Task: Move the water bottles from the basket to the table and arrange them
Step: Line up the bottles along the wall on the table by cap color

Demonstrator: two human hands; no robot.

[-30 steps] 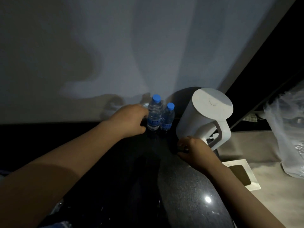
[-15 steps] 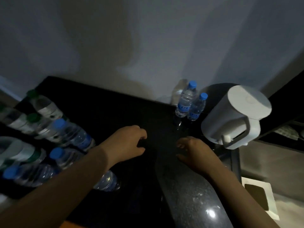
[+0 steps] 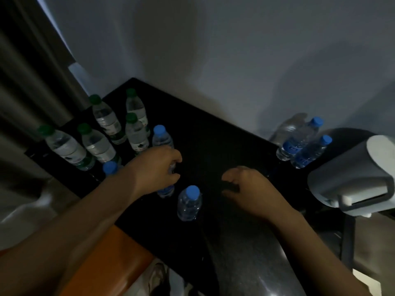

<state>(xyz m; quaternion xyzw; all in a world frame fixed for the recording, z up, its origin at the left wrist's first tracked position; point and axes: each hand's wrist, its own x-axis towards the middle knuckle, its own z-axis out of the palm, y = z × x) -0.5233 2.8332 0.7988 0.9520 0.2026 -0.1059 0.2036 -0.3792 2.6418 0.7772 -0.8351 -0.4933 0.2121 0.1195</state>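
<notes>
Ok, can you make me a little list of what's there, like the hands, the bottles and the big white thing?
left hand: grips a blue-capped bottle
right hand: holds nothing, fingers loosely curled
near bottle: blue cap, upright, touching neither hand
green-capped bottles: five, at the far left
pair of bottles: blue caps, beside the white kettle
extra blue cap: peeks out behind the left forearm
table: black
</notes>
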